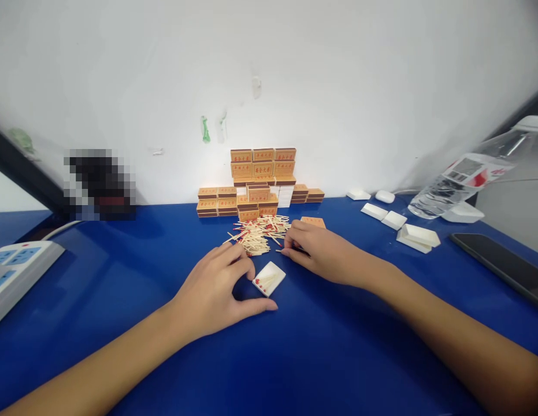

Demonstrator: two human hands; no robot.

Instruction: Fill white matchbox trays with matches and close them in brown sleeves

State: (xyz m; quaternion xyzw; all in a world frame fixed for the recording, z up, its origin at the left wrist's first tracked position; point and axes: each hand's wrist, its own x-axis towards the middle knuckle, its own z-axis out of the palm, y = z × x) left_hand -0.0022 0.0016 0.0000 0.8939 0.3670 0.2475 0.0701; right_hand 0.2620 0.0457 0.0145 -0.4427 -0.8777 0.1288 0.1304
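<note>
A small white matchbox tray (pixel 275 274) lies on the blue table with several red-tipped matches in its near-left part. My left hand (pixel 223 289) rests beside it, thumb and fingers spread; the index finger is at the tray's left edge and the thumb lies below it. Just beyond is a loose pile of matches (pixel 255 237), heads pointing many ways. At the pile's right side my right hand (pixel 321 248) pinches a match (pixel 278 251), whose end pokes out left of the fingertips. Behind that hand, partly hidden, lies an orange matchbox (pixel 314 222).
Stacked matchboxes (pixel 263 169) stand against the wall behind the pile. To the right are empty white trays (pixel 418 237), a white rounded case (pixel 385 197), a tilted water bottle (pixel 463 173) and a dark phone (pixel 503 260). A power strip (pixel 21 271) sits at the left.
</note>
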